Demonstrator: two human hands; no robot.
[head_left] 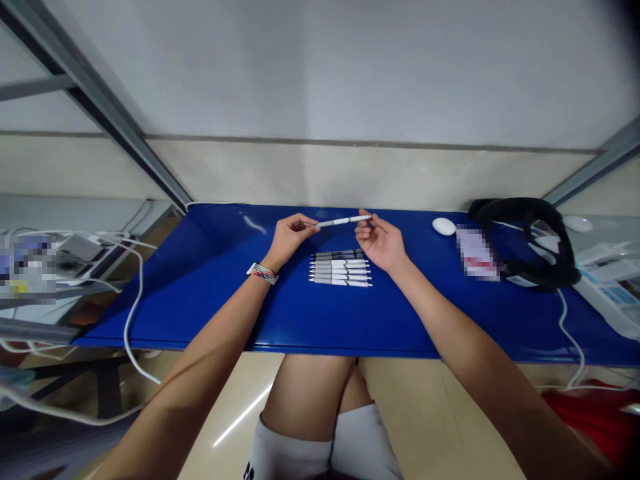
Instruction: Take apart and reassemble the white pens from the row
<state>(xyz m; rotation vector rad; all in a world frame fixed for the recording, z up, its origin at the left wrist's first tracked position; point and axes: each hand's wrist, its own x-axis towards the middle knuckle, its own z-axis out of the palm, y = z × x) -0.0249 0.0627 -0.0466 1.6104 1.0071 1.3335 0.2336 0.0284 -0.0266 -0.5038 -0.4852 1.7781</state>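
- Right across the view runs the blue table (340, 320), its right end slipping out past the frame edge.
- Over on the right sits a black looped strap (537, 208), what it belongs to hard to make out.
- Left hand (293, 237), closed in a pinch on a white pen (340, 221), fingers hiding that end of it!
- Right hand (383, 243), half open, fingers loosely curled at the pen's other end; gripping or only touching, I can't tell.
- Nearer the body, a row of pens (341, 271) side by side, darker at the far edge, too tightly packed for a sure count.
- Beside the strap, a pinkish item (477, 253) blurred into blocks, unreadable.
- Just left of that, a white oval object (444, 227).
- And slimmest, that held pen, raised between both hands, beyond the row.
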